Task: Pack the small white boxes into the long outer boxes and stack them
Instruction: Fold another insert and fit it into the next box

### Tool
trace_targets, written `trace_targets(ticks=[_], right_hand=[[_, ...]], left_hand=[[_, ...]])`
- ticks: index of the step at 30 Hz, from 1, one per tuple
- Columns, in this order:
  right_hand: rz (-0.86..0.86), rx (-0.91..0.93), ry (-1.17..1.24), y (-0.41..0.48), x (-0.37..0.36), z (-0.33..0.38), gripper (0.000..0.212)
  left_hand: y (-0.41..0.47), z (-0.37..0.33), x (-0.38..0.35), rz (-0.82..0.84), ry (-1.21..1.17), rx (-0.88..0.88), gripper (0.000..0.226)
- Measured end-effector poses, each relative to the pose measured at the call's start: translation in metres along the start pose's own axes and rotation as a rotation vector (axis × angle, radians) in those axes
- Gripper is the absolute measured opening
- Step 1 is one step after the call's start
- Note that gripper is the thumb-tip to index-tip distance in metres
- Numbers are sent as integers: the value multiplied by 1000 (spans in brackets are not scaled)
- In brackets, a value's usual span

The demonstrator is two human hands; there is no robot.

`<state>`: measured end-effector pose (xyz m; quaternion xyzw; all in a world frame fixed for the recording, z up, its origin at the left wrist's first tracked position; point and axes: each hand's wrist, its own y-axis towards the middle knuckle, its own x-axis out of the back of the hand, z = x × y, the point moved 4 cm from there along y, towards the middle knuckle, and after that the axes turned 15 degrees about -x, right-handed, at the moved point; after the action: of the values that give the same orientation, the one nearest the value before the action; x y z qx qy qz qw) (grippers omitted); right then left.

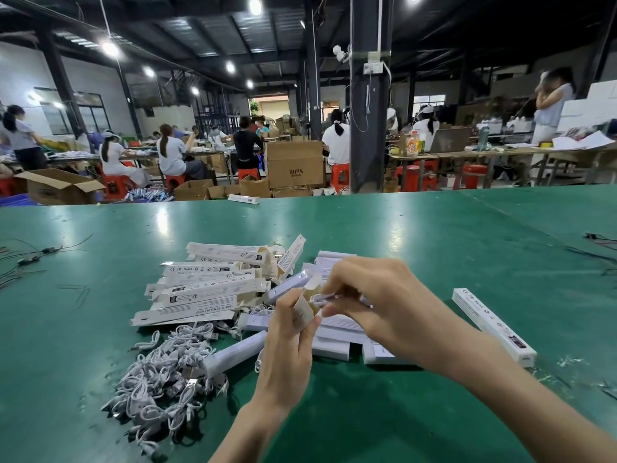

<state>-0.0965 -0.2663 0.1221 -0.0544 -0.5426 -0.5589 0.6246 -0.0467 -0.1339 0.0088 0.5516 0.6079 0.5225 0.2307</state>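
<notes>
My left hand grips the open end of a long outer box, flaps up, over the green table. My right hand pinches a small white item at that box's mouth; how far it is inside is hidden by my fingers. A pile of empty long outer boxes lies to the left. Plain white boxes lie flat under and behind my hands. One closed long box lies apart on the right.
A heap of white USB cables sits at the front left, with a white tube-shaped lamp resting on it. Loose black wires lie at the far left and far right of the table. Seated workers and cardboard cartons fill the hall beyond.
</notes>
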Motion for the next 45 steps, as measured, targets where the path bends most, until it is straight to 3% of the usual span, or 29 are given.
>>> trace_targets(ticks=[6,9,14,22,28,33,40,45], right_hand=[[-52,15,-146,2,-10,-9,4],[-28,50,-203,2,-18,-10,21],[-68,100,-142,2,-26,-11,45],[-162,41,-22,6,-24,-21,20],[-150,-172,95,6,-20,-25,2],[86,-164,-55,1,-22,-14,26],[137,-165,-24,3,-16,-19,4],[79,-169,-27,7,-14,-21,12]], left_hand=[[0,1,1,4,23,-5,44],[-2,3,-2,11,18,16,36],[1,-2,0,5,28,51,42],[-3,3,-5,90,-20,97,32],[-2,1,-3,56,-43,163,45],[-3,-1,-3,39,-62,145,39],[-5,-10,-7,123,78,43,55],[-3,-13,-6,135,77,16,39]])
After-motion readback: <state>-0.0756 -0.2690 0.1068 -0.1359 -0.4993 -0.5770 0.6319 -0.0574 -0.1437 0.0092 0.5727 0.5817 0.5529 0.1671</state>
